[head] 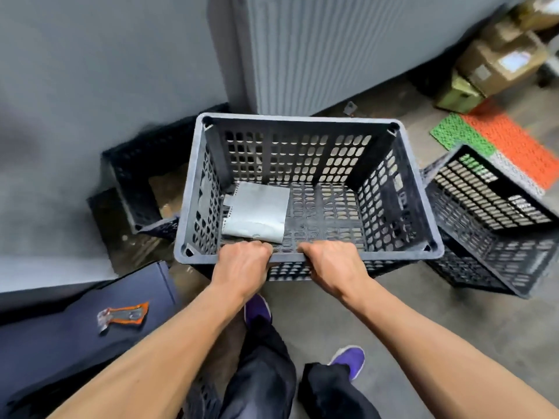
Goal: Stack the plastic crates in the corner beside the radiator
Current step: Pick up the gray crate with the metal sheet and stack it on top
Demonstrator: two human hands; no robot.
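Crate (302,119) held off floor (393,313), just short of radiator (317,49) corner | my left hand (242,261), right hand (329,264) curl round near rim | corner crate (130,173) placed; side crate (490,213) left, I judge.

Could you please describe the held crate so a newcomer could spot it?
Before the grey radiator, the left hand and right hand grip a black crate by its rim. Unlike the corner crate and the tilted crate, it holds white paper.
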